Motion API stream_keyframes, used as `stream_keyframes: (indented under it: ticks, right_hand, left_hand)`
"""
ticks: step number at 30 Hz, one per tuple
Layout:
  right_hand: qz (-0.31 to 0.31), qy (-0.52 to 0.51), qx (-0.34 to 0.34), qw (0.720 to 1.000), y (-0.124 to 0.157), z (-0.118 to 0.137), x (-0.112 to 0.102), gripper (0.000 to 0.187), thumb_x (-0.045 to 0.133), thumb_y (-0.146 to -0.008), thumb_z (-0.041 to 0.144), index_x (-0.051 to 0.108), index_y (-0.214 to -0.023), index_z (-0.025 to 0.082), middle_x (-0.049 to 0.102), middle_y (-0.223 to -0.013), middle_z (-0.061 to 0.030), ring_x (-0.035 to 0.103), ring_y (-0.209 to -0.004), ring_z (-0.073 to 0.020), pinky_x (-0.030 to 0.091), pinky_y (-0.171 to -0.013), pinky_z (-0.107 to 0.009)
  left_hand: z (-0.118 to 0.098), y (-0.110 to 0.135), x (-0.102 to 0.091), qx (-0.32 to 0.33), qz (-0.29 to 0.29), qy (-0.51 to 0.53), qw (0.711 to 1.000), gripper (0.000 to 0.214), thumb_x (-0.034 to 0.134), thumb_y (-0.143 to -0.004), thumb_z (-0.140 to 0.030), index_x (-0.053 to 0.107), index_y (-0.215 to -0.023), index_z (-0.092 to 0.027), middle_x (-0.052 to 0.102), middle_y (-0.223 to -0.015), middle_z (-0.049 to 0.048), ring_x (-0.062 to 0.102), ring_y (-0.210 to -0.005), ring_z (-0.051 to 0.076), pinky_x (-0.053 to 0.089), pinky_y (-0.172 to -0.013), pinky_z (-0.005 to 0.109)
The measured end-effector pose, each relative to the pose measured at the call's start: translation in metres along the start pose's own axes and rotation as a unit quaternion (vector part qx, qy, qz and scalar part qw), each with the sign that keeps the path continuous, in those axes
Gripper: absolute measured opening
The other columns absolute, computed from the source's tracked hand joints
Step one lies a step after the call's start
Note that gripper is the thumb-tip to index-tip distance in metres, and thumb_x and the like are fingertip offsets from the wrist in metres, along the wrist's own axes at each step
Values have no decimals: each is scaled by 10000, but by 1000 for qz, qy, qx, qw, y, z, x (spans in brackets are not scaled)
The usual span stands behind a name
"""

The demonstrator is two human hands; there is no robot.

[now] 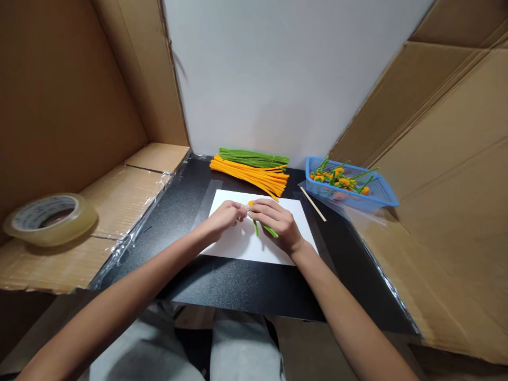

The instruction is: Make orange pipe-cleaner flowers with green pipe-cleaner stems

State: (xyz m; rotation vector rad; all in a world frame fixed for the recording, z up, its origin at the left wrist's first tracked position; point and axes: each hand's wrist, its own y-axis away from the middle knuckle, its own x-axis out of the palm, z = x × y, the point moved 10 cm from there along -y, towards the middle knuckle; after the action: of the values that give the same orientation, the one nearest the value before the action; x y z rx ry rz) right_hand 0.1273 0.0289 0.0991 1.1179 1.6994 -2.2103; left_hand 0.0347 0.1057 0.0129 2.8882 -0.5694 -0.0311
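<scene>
My left hand (226, 215) and my right hand (274, 220) meet over a white sheet of paper (238, 243) on the black table (230, 280). Both pinch a small pipe-cleaner piece (257, 225) with an orange tip and green stems that stick out below my fingers. A bundle of orange pipe cleaners (250, 177) lies behind the paper, with a bundle of green pipe cleaners (254, 157) just beyond it.
A blue basket (381, 197) with several finished orange-and-green pieces stands at the right. A thin wooden stick (313, 203) lies beside it. A roll of clear tape (50, 218) rests on the cardboard ledge at the left. Cardboard walls enclose both sides.
</scene>
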Motion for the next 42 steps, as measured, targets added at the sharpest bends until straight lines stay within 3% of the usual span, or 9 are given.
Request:
stream_keyframes:
  ticks: [4, 7, 12, 19, 24, 29, 33, 37, 42]
  right_hand:
    - [-88, -45, 87, 991, 3, -19, -13, 210, 578, -922, 107, 746, -912, 233, 752, -922, -76, 697, -928, -216, 593, -818, -403]
    - [-144, -79, 157, 974, 9, -32, -20, 185, 638, -891, 115, 755, -869, 257, 747, -882, -53, 700, -872, -206, 590, -787, -387]
    - [-173, -111, 187, 961, 13, -36, -18, 147, 699, -859, 139, 767, -868, 268, 758, -869, -36, 712, -868, -205, 593, -815, -389]
    - [-149, -133, 202, 959, 11, -32, -8, 118, 691, -867, 179, 772, -870, 265, 769, -904, -50, 720, -904, -219, 598, -842, -405]
    - [-140, -152, 247, 947, 13, -40, -3, 86, 701, -868, 227, 780, -888, 253, 781, -909, -55, 729, -888, -222, 591, -865, -409]
    - [-146, -152, 274, 938, 15, -45, -2, 49, 736, -838, 220, 783, -842, 232, 775, -843, -59, 719, -810, -213, 577, -795, -385]
    - [-144, -166, 280, 935, 14, -45, -1, 59, 737, -842, 216, 788, -869, 227, 779, -870, -61, 721, -838, -214, 564, -828, -388]
    - [-125, -221, 337, 907, 19, -57, 6, 181, 789, -803, 311, 771, -951, 209, 779, -952, -75, 733, -898, -221, 573, -855, -375]
    - [-155, -307, 418, 841, 33, -79, 15, 315, 844, -710, 410, 705, -872, 178, 756, -897, -65, 731, -812, -203, 580, -758, -324]
  left_hand:
    - [-21, 1, -14, 115, -73, -21, 990, 333, 718, -714, -470, 626, -627, -162, 563, -626, 6, 463, -626, 128, 339, -607, 274]
    - [-26, 1, -17, 154, -86, -6, 984, 333, 748, -726, -478, 681, -768, -155, 643, -751, 26, 547, -728, 144, 392, -644, 264]
    - [-15, 0, -5, 128, -38, 99, 986, 373, 830, -667, -417, 604, -835, -172, 683, -822, 30, 632, -808, 164, 455, -641, 248]
    - [-1, -1, -11, 79, -85, 213, 970, 467, 859, -559, -238, 527, -879, -163, 665, -678, -7, 638, -651, 129, 504, -736, 300]
    - [-14, 0, -14, 171, -94, 143, 970, 406, 802, -638, -269, 463, -847, -190, 632, -708, -26, 633, -661, 126, 497, -696, 275]
    - [-35, 16, -20, 274, -150, -25, 949, 298, 734, -739, -252, 466, -860, -200, 605, -828, -10, 614, -767, 121, 508, -719, 254]
    - [-39, 19, -20, 298, -147, -72, 941, 233, 686, -805, -270, 478, -884, -201, 599, -885, 2, 621, -809, 125, 530, -726, 251]
    - [-25, 6, -15, 247, -87, 13, 965, 267, 705, -811, -365, 523, -903, -192, 610, -893, 9, 645, -792, 138, 565, -680, 261]
    - [-24, 2, -11, 242, -59, 45, 967, 264, 723, -805, -392, 604, -888, -172, 627, -913, 24, 653, -801, 141, 588, -688, 272]
